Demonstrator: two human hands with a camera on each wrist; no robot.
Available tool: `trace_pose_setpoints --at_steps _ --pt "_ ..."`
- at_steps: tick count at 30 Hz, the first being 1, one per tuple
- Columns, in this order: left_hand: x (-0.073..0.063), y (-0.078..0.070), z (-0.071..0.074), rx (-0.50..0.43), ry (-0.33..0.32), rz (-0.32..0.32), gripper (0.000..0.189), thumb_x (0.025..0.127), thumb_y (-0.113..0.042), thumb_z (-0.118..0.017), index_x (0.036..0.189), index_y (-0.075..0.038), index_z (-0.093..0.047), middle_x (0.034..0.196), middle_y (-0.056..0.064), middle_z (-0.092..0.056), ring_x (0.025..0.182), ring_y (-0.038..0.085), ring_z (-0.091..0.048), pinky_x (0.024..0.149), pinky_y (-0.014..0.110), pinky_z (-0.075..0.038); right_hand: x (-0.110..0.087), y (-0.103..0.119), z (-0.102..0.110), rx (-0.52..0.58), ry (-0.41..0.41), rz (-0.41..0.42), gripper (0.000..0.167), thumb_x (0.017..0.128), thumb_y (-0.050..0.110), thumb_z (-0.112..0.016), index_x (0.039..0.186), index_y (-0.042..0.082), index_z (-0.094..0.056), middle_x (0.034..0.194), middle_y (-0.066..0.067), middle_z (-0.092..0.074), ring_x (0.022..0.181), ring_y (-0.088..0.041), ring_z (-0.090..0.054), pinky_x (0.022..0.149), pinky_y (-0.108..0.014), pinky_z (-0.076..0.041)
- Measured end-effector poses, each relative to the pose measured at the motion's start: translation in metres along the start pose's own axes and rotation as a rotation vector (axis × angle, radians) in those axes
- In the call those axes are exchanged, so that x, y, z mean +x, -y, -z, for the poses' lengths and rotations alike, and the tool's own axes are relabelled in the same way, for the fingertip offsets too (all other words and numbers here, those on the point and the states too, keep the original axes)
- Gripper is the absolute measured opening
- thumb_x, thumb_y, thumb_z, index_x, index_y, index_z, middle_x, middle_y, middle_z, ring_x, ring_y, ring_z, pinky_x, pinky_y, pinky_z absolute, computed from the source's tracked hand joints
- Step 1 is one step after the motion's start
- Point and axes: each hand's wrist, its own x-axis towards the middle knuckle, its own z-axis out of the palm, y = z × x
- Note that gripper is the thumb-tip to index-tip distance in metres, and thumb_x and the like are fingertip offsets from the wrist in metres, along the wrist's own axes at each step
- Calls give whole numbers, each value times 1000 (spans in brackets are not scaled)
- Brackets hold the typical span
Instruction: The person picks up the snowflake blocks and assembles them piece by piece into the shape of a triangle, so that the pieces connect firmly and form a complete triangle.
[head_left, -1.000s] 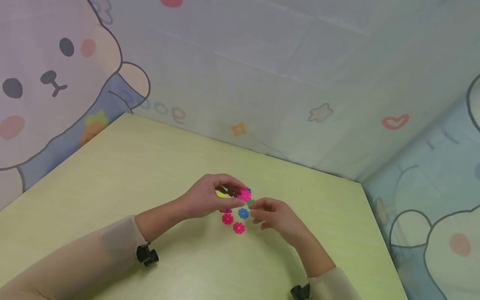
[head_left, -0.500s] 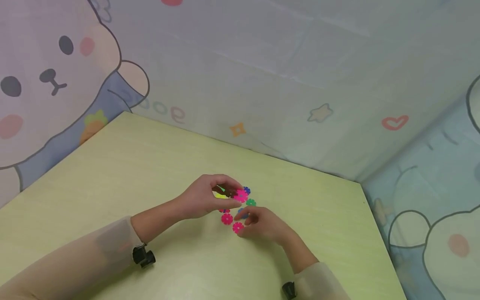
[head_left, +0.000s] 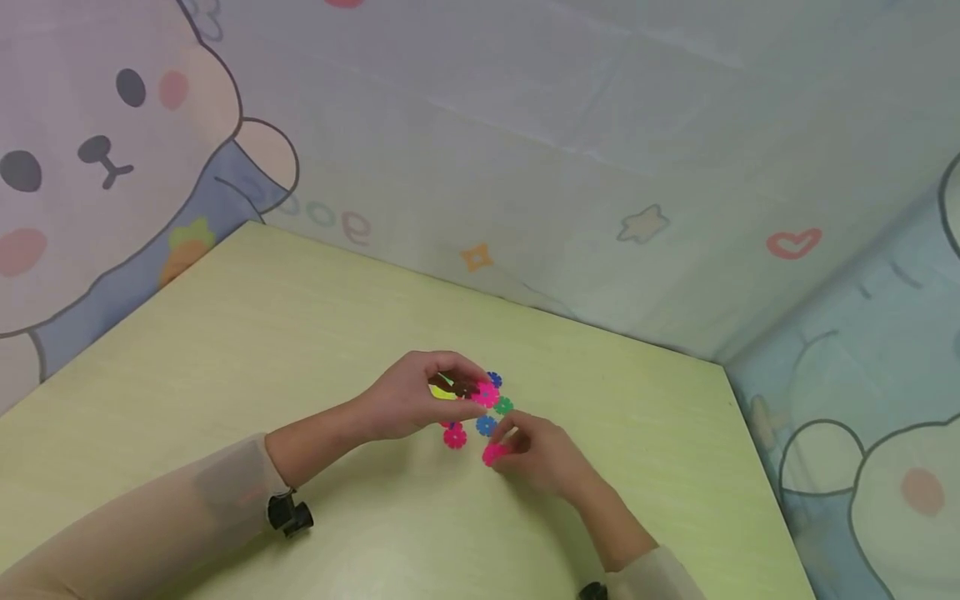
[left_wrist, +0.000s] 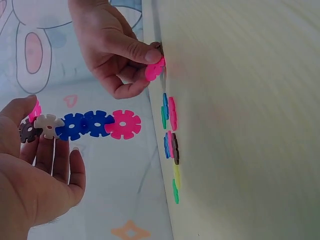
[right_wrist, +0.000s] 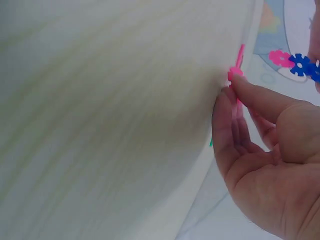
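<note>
The left hand (head_left: 408, 396) grips a chain (left_wrist: 82, 123) of notched discs; the desk (head_left: 300, 325) lies below that chain. To the chain's right, nearer the person and apart from it, the right hand (head_left: 547, 454) pinches 1 pink disc (left_wrist: 155, 70). This disc looks light, stiff and perhaps slick, probably best held by its rim.
</note>
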Motion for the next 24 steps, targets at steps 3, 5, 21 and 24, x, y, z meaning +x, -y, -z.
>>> trace_pose_setpoints --at_steps 3,5,21,24 --pt "0 0 -1 7 0 -7 37 95 -28 -88 130 -21 -78 118 -4 -78 109 19 -72 95 37 -62 -7 -1 6 79 -52 6 13 100 25 -83 109 25 -74 97 3 -78 90 -17 -71 81 -36 -57" --pt "1 0 -1 12 2 -14 37 95 -28 -88 130 -19 -78 118 -3 -79 109 19 -72 96 36 -62 -13 -1 12 195 -109 15 12 102 23 -80 112 23 -74 98 1 -78 90 -22 -73 82 -34 -60" --pt "2 -2 -8 -5 11 -12 32 97 -26 -86 128 -19 -80 119 -1 -79 107 19 -73 90 32 -63 -38 22 25 675 -340 259 27 101 8 -79 126 2 -70 111 -2 -80 103 -32 -80 95 -34 -66" --pt "2 -3 -9 -5 10 -8 32 97 -28 -86 127 -19 -81 117 -2 -80 106 18 -73 89 34 -63 -40 24 25 671 -346 262 27 101 7 -79 125 1 -70 109 -2 -79 100 -28 -81 94 -33 -66"
